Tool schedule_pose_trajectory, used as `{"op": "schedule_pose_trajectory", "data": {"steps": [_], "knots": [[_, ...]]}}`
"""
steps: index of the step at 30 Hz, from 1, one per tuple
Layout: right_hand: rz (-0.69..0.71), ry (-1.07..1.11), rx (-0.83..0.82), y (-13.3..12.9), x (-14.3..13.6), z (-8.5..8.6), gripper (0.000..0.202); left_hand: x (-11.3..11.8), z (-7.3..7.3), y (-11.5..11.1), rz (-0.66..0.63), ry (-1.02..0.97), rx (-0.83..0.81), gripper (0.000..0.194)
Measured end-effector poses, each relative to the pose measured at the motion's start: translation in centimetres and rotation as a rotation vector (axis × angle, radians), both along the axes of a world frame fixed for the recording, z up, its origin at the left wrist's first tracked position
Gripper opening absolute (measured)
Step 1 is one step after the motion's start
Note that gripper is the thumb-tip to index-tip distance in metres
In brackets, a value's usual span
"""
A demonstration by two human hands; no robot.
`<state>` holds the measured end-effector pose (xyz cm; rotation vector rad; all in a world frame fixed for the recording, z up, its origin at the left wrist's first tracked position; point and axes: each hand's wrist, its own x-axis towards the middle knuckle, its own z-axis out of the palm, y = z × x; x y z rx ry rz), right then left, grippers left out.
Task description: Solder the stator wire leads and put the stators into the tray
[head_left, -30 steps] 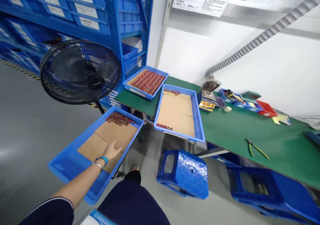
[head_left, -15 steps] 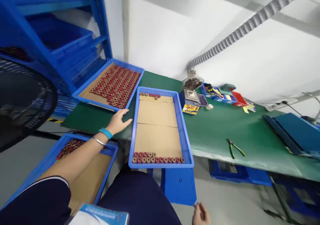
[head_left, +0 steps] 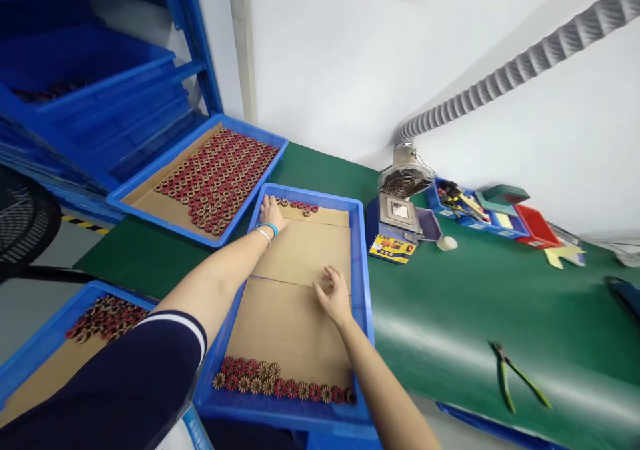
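In the head view, a blue tray [head_left: 361,263] lined with cardboard lies in front of me. My left hand [head_left: 271,215] reaches into its far left corner, fingers stretched out beside the left end of a short row of small red and tan wound ring coils [head_left: 300,205]. Whether the fingertips touch a coil is hard to tell. Over the cardboard at the middle right hovers my right hand [head_left: 334,295], empty, its thumb and fingers apart. More ring coils [head_left: 280,385] line the tray's near edge, partly two rows deep.
Left of the tray stands another blue tray [head_left: 163,218] filled with coils; a lower blue tray [head_left: 85,297] holds a loose pile. Pliers [head_left: 507,363], a solder pot [head_left: 395,220], a fume hose [head_left: 475,97] and small bins [head_left: 540,227] are at right. A fan [head_left: 25,223] stands left.
My left hand has moved from beside the tray into its far left corner. My right hand has risen from below the bench to over the cardboard. The view has shifted closer.
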<state>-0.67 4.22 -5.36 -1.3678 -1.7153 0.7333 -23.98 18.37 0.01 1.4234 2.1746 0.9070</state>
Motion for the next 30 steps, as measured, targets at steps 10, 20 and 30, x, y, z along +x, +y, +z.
{"op": "schedule_pose_trajectory", "data": {"steps": [10, 20, 30], "knots": [[0.056, -0.250, -0.105, 18.0, -4.7, 2.4, 0.075, 0.6, -0.6, 4.5, 0.191, 0.261, -0.228, 0.072], [0.138, -0.516, -0.092, 21.2, -7.0, 3.1, 0.065, -1.2, -1.7, 4.4, -0.026, 0.351, -0.235, 0.062], [0.317, -0.609, -0.064, 22.4, -6.4, 3.5, 0.064, -2.2, -1.6, 4.3, -0.356, 0.379, -0.189, 0.062]]}}
